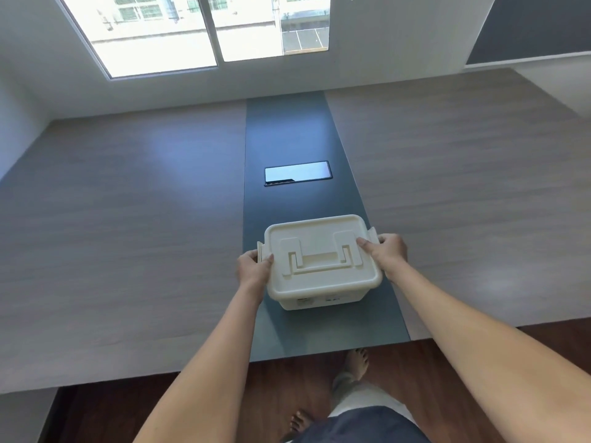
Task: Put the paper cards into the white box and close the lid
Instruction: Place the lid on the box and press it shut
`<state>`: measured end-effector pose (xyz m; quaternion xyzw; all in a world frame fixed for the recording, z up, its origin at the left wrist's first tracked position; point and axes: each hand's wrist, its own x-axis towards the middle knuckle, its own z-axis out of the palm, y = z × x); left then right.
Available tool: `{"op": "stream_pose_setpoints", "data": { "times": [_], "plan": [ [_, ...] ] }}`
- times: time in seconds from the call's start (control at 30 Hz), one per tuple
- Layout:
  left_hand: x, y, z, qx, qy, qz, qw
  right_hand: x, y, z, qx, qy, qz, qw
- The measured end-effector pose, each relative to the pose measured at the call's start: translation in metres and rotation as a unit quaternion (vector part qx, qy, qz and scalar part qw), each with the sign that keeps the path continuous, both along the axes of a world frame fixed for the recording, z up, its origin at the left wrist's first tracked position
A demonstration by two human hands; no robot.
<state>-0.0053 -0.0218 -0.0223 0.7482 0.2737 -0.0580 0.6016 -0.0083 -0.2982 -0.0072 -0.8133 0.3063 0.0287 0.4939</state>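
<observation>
Setting: A wide wood-grain table (128,235) with a dark blue-grey strip (287,129) running down its middle, seen from above by a person standing at its near edge.

Box: The white box (323,295) sits on the dark strip, near the table's front edge, its body mostly hidden beneath the lid.

Lid: The cream lid (319,238) lies on top of the box, its folded carry handle (319,259) flat in the recess at the centre.

Left hand: The left hand (254,270) grips the box's left end, thumb laid over the lid's edge, fingers curled around the side latch (260,251).

Right hand: The right hand (387,252) holds the right end the same way, thumb pressing on the lid's top, fingers wrapped around the right latch (372,235).

Cards: No paper cards show; whether they are inside cannot be told.

Beyond the box: A dark-framed rectangular panel (297,172) sits flush in the strip, well apart from the box, reflecting window light.

Background: Bright windows (192,30) fill the far wall.

Below: Bare feet (356,362) on a dark wooden floor (192,407).
</observation>
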Motion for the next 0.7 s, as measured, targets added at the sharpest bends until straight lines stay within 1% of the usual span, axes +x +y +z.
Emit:
{"op": "stream_pose_setpoints", "data": {
  "times": [0.07, 0.17, 0.23, 0.3, 0.47, 0.53, 0.7],
  "plan": [
    [-0.002, -0.006, -0.002, 0.087, -0.011, 0.004, 0.996, -0.001, 0.006, -0.003, -0.052, -0.005, 0.008, 0.999],
    [-0.009, -0.018, 0.005, 0.199, -0.033, -0.01, 0.979, -0.01, 0.015, -0.004, -0.119, -0.033, 0.018, 0.992],
    [-0.015, -0.022, 0.012, 0.226, -0.052, -0.019, 0.973, -0.014, 0.017, -0.005, -0.163, -0.039, 0.032, 0.985],
    [-0.024, -0.023, 0.01, 0.213, -0.074, -0.029, 0.974, -0.016, 0.017, -0.006, -0.17, -0.038, 0.046, 0.984],
    [-0.038, -0.011, -0.005, 0.215, -0.115, -0.085, 0.966, -0.024, 0.009, -0.011, -0.098, -0.059, 0.094, 0.989],
    [-0.033, -0.008, -0.006, 0.216, -0.121, -0.088, 0.965, -0.022, 0.008, -0.014, -0.094, -0.066, 0.102, 0.988],
    [-0.005, -0.007, -0.003, 0.183, -0.118, -0.071, 0.974, 0.007, 0.009, -0.019, -0.086, -0.073, 0.107, 0.988]
  ]
}}
